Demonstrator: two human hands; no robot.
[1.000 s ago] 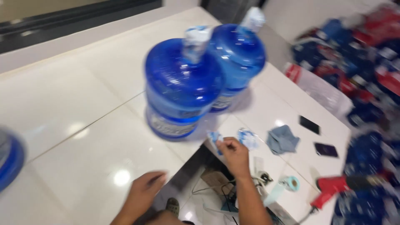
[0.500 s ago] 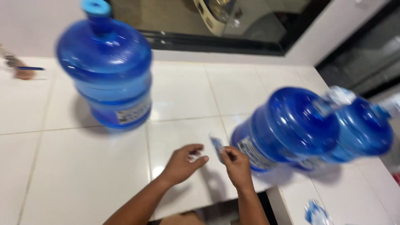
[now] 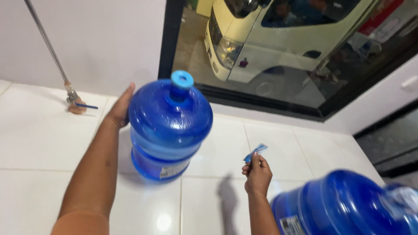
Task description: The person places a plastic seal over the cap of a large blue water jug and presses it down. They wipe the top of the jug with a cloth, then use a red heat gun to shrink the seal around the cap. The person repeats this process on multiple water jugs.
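- Large translucent blue plastic water jug (image 3: pixel 170 130) with light blue cap: stands upright on the white tiled surface (image 3: pixel 39 139), centre of scene.
- Left hand (image 3: pixel 119 109): open, palm flat against the jug's upper left shoulder.
- Right hand (image 3: pixel 257 174): fingers pinched shut on a small blue and white seal strip (image 3: pixel 254 152), held up right of the jug, apart from it.
- Second large blue water jug (image 3: pixel 344 204): near right corner, blurred.
- Metal pole (image 3: pixel 48 48): far left, leaning, foot on the surface.
- Pale truck (image 3: pixel 278 39): behind the far window.
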